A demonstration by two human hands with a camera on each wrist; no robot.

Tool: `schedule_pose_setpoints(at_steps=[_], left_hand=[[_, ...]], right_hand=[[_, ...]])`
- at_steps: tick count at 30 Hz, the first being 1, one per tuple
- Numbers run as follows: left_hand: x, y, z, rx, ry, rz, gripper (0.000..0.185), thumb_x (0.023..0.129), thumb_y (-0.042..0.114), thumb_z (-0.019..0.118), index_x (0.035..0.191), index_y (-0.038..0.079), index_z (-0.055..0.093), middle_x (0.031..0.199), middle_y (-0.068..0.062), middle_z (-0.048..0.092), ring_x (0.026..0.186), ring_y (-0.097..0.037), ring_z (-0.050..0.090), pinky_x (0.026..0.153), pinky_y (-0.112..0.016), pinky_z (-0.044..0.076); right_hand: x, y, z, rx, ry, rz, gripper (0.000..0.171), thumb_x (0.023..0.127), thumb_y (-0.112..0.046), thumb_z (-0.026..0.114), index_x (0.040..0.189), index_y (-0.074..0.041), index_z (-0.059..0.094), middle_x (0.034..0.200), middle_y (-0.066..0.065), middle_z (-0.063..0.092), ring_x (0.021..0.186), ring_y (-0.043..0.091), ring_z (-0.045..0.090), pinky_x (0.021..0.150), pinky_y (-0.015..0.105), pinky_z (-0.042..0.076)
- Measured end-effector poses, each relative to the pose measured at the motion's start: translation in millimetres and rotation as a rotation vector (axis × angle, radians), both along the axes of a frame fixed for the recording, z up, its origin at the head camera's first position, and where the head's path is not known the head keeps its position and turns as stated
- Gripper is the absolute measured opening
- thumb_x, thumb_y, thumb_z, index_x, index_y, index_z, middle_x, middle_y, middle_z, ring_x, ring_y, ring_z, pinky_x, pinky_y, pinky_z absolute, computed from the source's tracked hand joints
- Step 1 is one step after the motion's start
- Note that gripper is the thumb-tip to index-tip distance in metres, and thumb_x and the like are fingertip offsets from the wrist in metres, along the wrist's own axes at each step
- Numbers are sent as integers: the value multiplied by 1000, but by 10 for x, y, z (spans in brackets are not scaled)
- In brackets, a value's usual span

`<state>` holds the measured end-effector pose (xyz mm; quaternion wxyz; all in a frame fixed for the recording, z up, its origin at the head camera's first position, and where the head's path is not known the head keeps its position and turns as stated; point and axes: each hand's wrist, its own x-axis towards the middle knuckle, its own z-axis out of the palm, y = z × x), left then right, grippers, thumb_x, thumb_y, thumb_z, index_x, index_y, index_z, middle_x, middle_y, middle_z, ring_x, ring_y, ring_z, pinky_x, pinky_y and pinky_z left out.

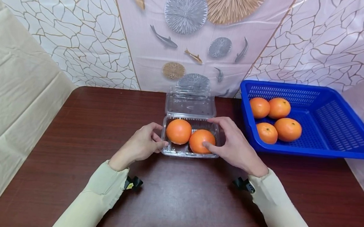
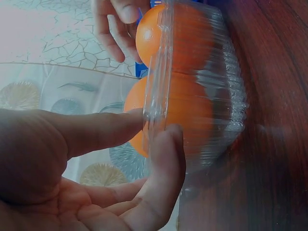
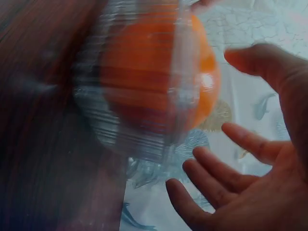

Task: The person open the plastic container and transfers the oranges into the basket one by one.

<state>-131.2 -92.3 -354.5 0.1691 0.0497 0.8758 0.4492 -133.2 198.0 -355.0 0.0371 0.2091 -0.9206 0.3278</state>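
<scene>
- Tabletop (image 1: pixel 177 202): dark wood. The clear clamshell box (image 1: pixel 190 136) sits at centre, its lid (image 1: pixel 190 104) standing open at the box's 12 o'clock edge. Judgement: you are steadying the box while oranges go in, so keep it flat and do not drag it.
- Blue basket (image 1: pixel 339 118) at the box's 3 o'clock, just beside it; four oranges (image 1: pixel 287 129) lie in its left half. Judgement: any further reach from here is short, so keep the arm low and clear of the thin lid.
- Two oranges in the box: left orange (image 1: pixel 178 131) and right orange (image 1: pixel 201 141), side by side and touching.
- Left hand (image 1: pixel 141 145) at the box's 9 o'clock. Fingers are loosely curled; the left wrist view shows thumb and forefinger (image 2: pixel 166 159) pinching the rim. Wrist low, forearm coming in from 7 o'clock. Judgement: hold lightly, since the thin plastic buckles.
- Right hand (image 1: pixel 234 143) at the box's 3 o'clock, spread open and holding nothing. Its thumb rests on the right orange and its forefinger lies along the far rim. Forearm enters from 5 o'clock.
</scene>
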Motion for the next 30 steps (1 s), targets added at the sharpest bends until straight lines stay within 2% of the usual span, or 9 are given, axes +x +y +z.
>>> schedule_pose_setpoints(at_steps=[5, 9, 12, 17, 22, 30], left_hand=[[1, 15, 0, 59, -37, 17, 54, 95, 9, 72, 141, -4, 47, 91, -14, 72, 73, -27, 76, 75, -34, 61], [-5, 20, 1, 83, -57, 29, 54, 95, 8, 72, 141, -4, 47, 92, -16, 71, 73, -29, 77, 75, -38, 63], [-5, 19, 4, 56, -38, 23, 53, 95, 9, 72, 140, -4, 48, 91, -15, 72, 74, -28, 77, 74, -37, 62], [-5, 17, -3, 37, -13, 13, 53, 94, 10, 73, 140, -4, 50, 90, -14, 73, 76, -28, 77, 73, -34, 62], [-8, 20, -2, 78, -36, 22, 56, 94, 7, 72, 142, -5, 48, 91, -17, 73, 76, -30, 77, 73, -38, 64], [-10, 17, -2, 93, -62, 43, 58, 93, 7, 73, 144, -3, 46, 91, -16, 73, 76, -29, 77, 74, -38, 64]], right_hand=[[1, -18, -50, 50, 24, 54, 73, 79, -34, 88, 140, -14, 52, 138, 4, 54, 130, 24, 48, 111, 45, 40], [-17, -57, -70, 80, -19, 57, 75, 79, -42, 88, 140, -16, 53, 138, 3, 55, 129, 25, 47, 108, 49, 38], [-42, -97, -81, 113, -41, 58, 75, 79, -49, 86, 140, -17, 54, 136, 2, 57, 126, 24, 50, 105, 49, 36], [-64, -115, -118, 182, 9, 57, 74, 79, -55, 84, 136, -15, 57, 129, 0, 63, 117, 22, 57, 97, 45, 30], [-86, -101, -146, 219, 58, 62, 71, 79, -58, 82, 132, -15, 60, 125, 0, 66, 116, 19, 58, 98, 46, 29], [-124, -128, -195, 198, 97, 42, 69, 76, -61, 83, 125, -17, 63, 117, -2, 69, 110, 16, 60, 95, 43, 28]])
